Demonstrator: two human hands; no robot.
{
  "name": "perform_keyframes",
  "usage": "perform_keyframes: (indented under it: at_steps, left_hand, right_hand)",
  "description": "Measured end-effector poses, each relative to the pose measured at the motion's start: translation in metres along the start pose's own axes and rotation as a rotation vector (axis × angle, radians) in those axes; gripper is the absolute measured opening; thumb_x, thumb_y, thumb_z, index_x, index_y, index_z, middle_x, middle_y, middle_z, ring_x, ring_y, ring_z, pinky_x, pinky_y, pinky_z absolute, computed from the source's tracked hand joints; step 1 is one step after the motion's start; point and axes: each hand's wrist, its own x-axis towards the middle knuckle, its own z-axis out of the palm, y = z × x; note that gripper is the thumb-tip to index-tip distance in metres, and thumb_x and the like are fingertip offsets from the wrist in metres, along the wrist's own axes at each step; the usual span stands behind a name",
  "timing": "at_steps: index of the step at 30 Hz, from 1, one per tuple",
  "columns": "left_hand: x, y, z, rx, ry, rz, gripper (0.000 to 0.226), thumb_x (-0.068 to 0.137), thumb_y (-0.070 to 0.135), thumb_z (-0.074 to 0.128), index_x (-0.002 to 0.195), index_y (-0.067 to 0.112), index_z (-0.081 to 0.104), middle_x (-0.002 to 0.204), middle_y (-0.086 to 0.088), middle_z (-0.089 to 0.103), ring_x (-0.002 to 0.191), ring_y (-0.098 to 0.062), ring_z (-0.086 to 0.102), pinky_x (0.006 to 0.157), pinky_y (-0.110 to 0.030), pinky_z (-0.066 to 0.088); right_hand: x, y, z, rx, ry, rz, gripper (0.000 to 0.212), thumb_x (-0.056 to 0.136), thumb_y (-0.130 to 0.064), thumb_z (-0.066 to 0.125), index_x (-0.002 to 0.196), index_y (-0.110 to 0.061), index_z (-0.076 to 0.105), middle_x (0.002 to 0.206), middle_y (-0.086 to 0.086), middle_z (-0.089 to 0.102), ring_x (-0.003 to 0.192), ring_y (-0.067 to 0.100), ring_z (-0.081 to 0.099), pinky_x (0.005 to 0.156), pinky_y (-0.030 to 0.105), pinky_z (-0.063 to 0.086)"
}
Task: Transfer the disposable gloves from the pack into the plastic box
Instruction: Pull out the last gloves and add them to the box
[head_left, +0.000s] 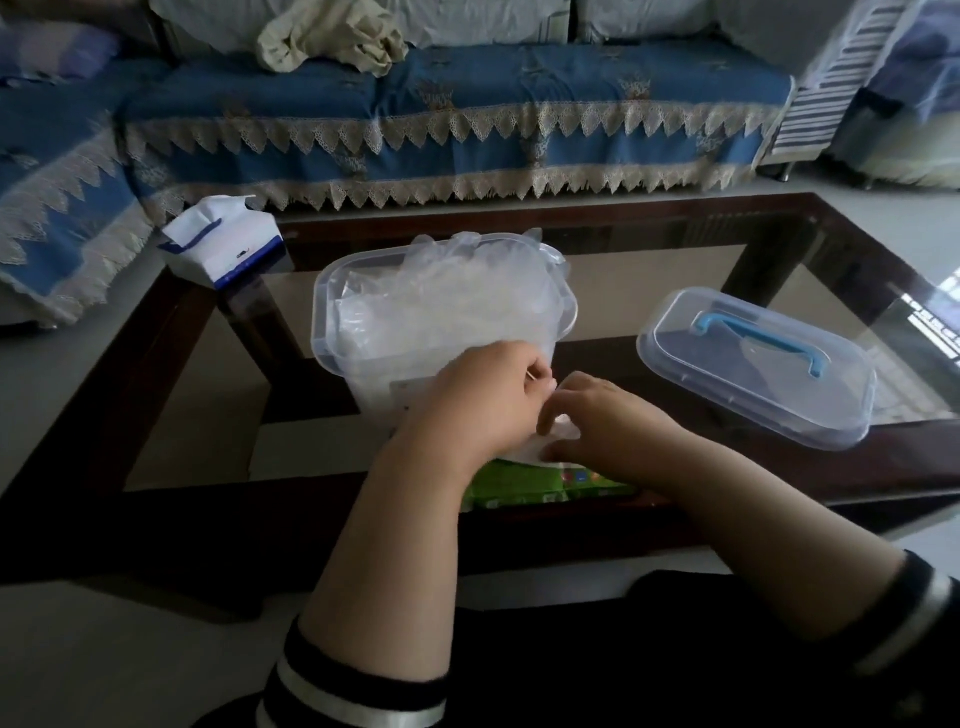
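- head view, glass-topped coffee table (857, 291) with dark wooden frame; all task items lie on it.
- plastic box (332, 312): clear, lidless, centre of table, heaped above its rim with crumpled clear disposable gloves (467, 291).
- glove pack (519, 486): green printed packet at the near table edge, just in front of the box, mostly covered by both hands.
- left hand (483, 400): over the pack's far end, touching the box's near wall; fingers curled together, pinching thin white film at the pack's mouth.
- right hand (618, 421): beside the left, almost touching it; fingers bent down and close together onto the same white film (561, 431); whether they clamp it or only press cannot be told.
- box lid (758, 364): clear with blue handle, lying flat to the right of the box, apart from it.
- tissue pack (223, 244): blue and white, at the far left corner of the table, a tissue sticking up.
- sofa (467, 114): beyond the table, blue cover with lace trim; a beige cloth (332, 36) bunched on the seat.
- sleeves: dark with white stripes, pushed up both forearms.
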Motion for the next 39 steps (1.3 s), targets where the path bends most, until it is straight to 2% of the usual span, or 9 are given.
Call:
perform_keyframes:
  at_steps: [5,12,16,22,27,30,33,35,39]
  left_hand:
    - [0.006,-0.005,0.026,0.138,-0.309,-0.015,0.062,0.085,0.036,0.072,0.139,0.025,0.043,0.137,0.001,0.054,0.125,-0.022,0.051,0.101,-0.039,0.044]
    - [0.014,-0.016,0.047,0.001,-0.149,-0.019,0.062,0.079,0.037,0.076,0.131,0.028,0.043,0.122,0.001,0.062,0.110,-0.024,0.059,0.092,-0.043,0.049]
    - [0.019,-0.019,0.055,0.103,-0.131,-0.027,0.066,0.076,0.032,0.078,0.131,0.026,0.042,0.114,-0.002,0.064,0.107,-0.026,0.060,0.089,-0.039,0.050]
    - [0.025,-0.020,0.055,0.185,-0.179,-0.040,0.059,0.083,0.032,0.073,0.129,0.013,0.042,0.117,-0.005,0.062,0.108,-0.027,0.059,0.084,-0.032,0.045]
    - [0.022,-0.010,0.038,-0.151,-0.098,-0.048,0.023,0.097,0.010,0.050,0.115,0.016,0.061,0.110,-0.002,0.069,0.096,-0.020,0.064,0.073,-0.025,0.048]
    - [0.016,0.001,0.023,-0.625,0.003,-0.056,0.028,0.101,0.008,0.039,0.104,0.017,0.065,0.095,0.008,0.074,0.084,-0.002,0.067,0.068,-0.017,0.047]
    - [0.010,0.008,0.013,-1.118,-0.083,-0.059,0.057,0.106,0.044,0.020,0.098,0.017,0.069,0.097,-0.005,0.075,0.091,-0.015,0.069,0.075,-0.030,0.054]
    - [0.009,0.006,0.008,-1.341,-0.182,-0.025,0.092,0.090,0.071,0.004,0.110,0.008,0.068,0.108,-0.014,0.072,0.102,-0.024,0.068,0.087,-0.033,0.055]
    - [0.008,-0.003,-0.002,-1.459,-0.229,0.108,0.105,0.071,0.083,0.019,0.115,0.000,0.067,0.113,-0.021,0.069,0.106,-0.031,0.067,0.090,-0.038,0.055]
  right_hand:
    - [0.002,0.000,0.001,0.039,0.007,0.022,0.014,0.087,-0.033,0.065,0.095,-0.024,0.071,0.114,-0.001,0.053,0.103,0.017,0.054,0.086,0.032,0.045]
    - [-0.004,0.002,-0.011,0.279,0.153,0.082,0.019,0.086,-0.032,0.068,0.093,-0.016,0.075,0.086,0.002,0.068,0.079,0.016,0.061,0.073,0.031,0.046]
    - [-0.006,0.003,-0.014,0.425,0.242,0.074,0.010,0.083,-0.031,0.072,0.080,-0.022,0.073,0.074,-0.011,0.066,0.070,0.001,0.059,0.067,0.021,0.045]
    - [-0.022,-0.003,-0.038,0.938,0.693,-0.123,0.015,0.092,-0.008,0.058,0.085,-0.020,0.061,0.082,0.000,0.066,0.072,0.007,0.060,0.069,0.022,0.052]
    - [-0.033,0.002,-0.052,1.347,0.750,-0.156,0.012,0.084,-0.021,0.061,0.091,-0.011,0.060,0.077,-0.004,0.066,0.071,0.014,0.065,0.074,0.037,0.058]
    - [-0.034,0.001,-0.056,1.490,0.669,-0.150,0.013,0.078,-0.018,0.061,0.088,-0.010,0.058,0.075,-0.003,0.064,0.064,0.008,0.060,0.064,0.025,0.056]
    - [-0.036,0.004,-0.059,1.539,0.600,-0.136,0.013,0.078,-0.014,0.060,0.089,-0.010,0.056,0.076,-0.003,0.064,0.063,0.007,0.056,0.060,0.019,0.051]
    - [-0.037,0.007,-0.062,1.556,0.560,-0.142,0.013,0.078,-0.013,0.059,0.090,-0.011,0.055,0.077,-0.002,0.064,0.065,0.010,0.054,0.059,0.020,0.051]
    - [-0.041,0.010,-0.065,1.477,0.508,-0.127,0.011,0.079,-0.010,0.060,0.090,-0.012,0.057,0.074,-0.001,0.065,0.068,0.016,0.056,0.058,0.024,0.051]
